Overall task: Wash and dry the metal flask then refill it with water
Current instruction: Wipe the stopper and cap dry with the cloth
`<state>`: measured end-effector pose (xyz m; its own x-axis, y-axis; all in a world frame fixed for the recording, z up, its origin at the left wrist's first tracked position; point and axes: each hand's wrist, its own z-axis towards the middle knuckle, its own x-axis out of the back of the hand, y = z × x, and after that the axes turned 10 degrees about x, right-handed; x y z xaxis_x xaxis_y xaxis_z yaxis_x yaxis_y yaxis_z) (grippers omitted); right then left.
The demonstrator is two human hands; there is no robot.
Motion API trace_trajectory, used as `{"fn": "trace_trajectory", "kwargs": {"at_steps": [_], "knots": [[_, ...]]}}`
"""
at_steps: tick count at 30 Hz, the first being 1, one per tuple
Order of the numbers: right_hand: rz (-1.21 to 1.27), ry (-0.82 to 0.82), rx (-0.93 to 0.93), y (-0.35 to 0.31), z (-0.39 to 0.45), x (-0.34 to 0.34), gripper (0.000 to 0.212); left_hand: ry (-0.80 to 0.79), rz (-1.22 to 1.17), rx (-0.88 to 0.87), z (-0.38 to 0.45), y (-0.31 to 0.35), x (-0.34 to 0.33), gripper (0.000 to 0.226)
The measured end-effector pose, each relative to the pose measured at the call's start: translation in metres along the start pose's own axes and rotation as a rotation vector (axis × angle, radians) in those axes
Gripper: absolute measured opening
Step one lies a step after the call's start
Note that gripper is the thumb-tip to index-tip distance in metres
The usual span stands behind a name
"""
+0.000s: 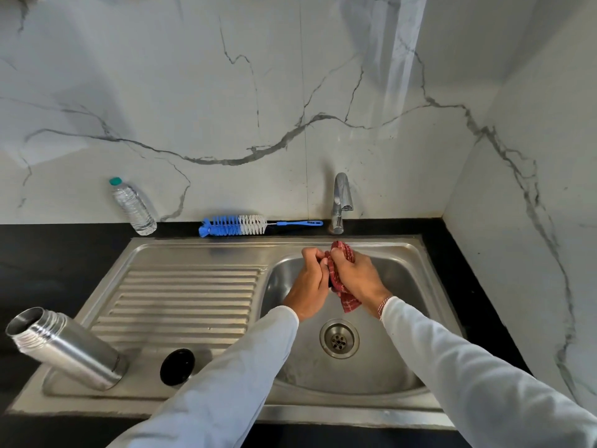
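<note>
The open metal flask (66,347) stands on the sink's drainboard at the front left, leaning in this wide view. Its black lid (177,366) lies beside it on the drainboard. Over the basin, my left hand (310,279) and my right hand (357,279) are both closed on a red checked cloth (343,287), which is bunched between them with one end hanging down. A dark object sits between the hands, mostly hidden by the cloth. No water runs from the tap (340,202) behind the hands.
A blue and white bottle brush (239,225) lies on the black counter behind the sink (187,247). A clear plastic water bottle (133,206) with a green cap stands at the back left. The drain (339,338) sits in the basin. A marble wall closes the back and right.
</note>
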<state>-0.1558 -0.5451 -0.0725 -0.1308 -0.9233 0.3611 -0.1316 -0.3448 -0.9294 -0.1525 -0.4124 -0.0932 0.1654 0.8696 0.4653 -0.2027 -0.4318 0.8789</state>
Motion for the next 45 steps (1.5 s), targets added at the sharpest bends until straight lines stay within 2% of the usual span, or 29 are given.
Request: {"fn": "trace_trajectory", "kwargs": {"at_steps": [2, 4, 7, 9, 11, 13, 15, 20, 22, 24, 26, 29, 31, 33, 35, 37, 40, 42, 44, 45], "knots": [[-0.117, 0.098, 0.257, 0.005, -0.005, -0.003, 0.033, 0.005, -0.132, 0.127, 0.003, -0.002, -0.005, 0.007], [-0.23, 0.146, 0.548, 0.011, -0.009, -0.002, 0.029, 0.004, -0.407, 0.35, 0.005, 0.001, -0.011, 0.011], [-0.463, 0.038, 1.025, 0.023, -0.001, 0.012, 0.047, -0.195, -0.969, 0.634, 0.008, 0.002, -0.01, 0.022], [-0.618, -0.049, 1.312, 0.026, 0.007, 0.024, 0.052, -0.358, -1.193, 0.689, 0.006, 0.002, -0.002, 0.03], [-0.709, -0.066, 1.47, 0.024, 0.012, 0.029, 0.05, -0.453, -1.19, 0.646, 0.006, 0.0, -0.001, 0.028], [-0.686, -0.059, 1.446, 0.021, 0.014, 0.027, 0.049, -0.459, -1.159, 0.647, 0.007, 0.005, 0.0, 0.023], [-0.615, -0.033, 1.287, 0.016, 0.011, 0.021, 0.05, -0.41, -1.134, 0.627, 0.009, 0.005, -0.002, 0.024], [-0.541, 0.101, 0.842, 0.001, -0.004, 0.005, 0.044, -0.129, -0.984, 0.601, 0.011, 0.012, -0.01, 0.023], [-0.516, 0.111, 0.672, -0.002, -0.002, -0.001, 0.044, -0.038, -0.824, 0.549, 0.011, 0.011, -0.014, 0.021], [-0.469, 0.04, 0.444, -0.005, 0.004, -0.004, 0.048, 0.006, -0.536, 0.384, 0.008, 0.004, -0.014, 0.022], [-0.4, -0.084, 0.171, -0.011, 0.011, -0.001, 0.052, 0.027, -0.281, 0.14, 0.004, -0.005, -0.014, 0.016], [-0.066, -0.22, -0.235, -0.016, 0.01, 0.008, 0.053, -0.001, -0.015, -0.133, -0.002, -0.013, -0.016, 0.012], [0.129, -0.268, -0.346, -0.017, 0.005, 0.013, 0.046, 0.02, 0.151, -0.308, -0.002, -0.019, -0.017, 0.017], [0.18, -0.25, -0.354, -0.012, 0.005, 0.013, 0.043, 0.071, 0.315, -0.386, -0.001, -0.027, -0.017, 0.029], [0.127, -0.191, -0.271, -0.005, 0.007, 0.009, 0.048, 0.057, 0.276, -0.321, 0.0, -0.03, -0.017, 0.037], [-0.065, -0.099, -0.049, 0.002, 0.006, 0.005, 0.048, 0.027, 0.082, -0.177, 0.0, -0.022, -0.016, 0.033], [-0.272, 0.001, 0.355, 0.009, 0.002, 0.004, 0.031, 0.025, -0.239, 0.19, 0.003, -0.008, -0.016, 0.018], [-0.351, 0.037, 0.6, 0.011, 0.003, 0.008, 0.028, -0.031, -0.579, 0.4, 0.007, -0.005, -0.01, 0.014], [-0.433, -0.01, 0.802, 0.015, 0.007, 0.017, 0.039, -0.161, -0.907, 0.479, 0.012, -0.008, 0.002, 0.018], [-0.463, -0.052, 0.877, 0.017, 0.01, 0.021, 0.045, -0.229, -0.973, 0.478, 0.012, -0.009, 0.009, 0.021]]}}
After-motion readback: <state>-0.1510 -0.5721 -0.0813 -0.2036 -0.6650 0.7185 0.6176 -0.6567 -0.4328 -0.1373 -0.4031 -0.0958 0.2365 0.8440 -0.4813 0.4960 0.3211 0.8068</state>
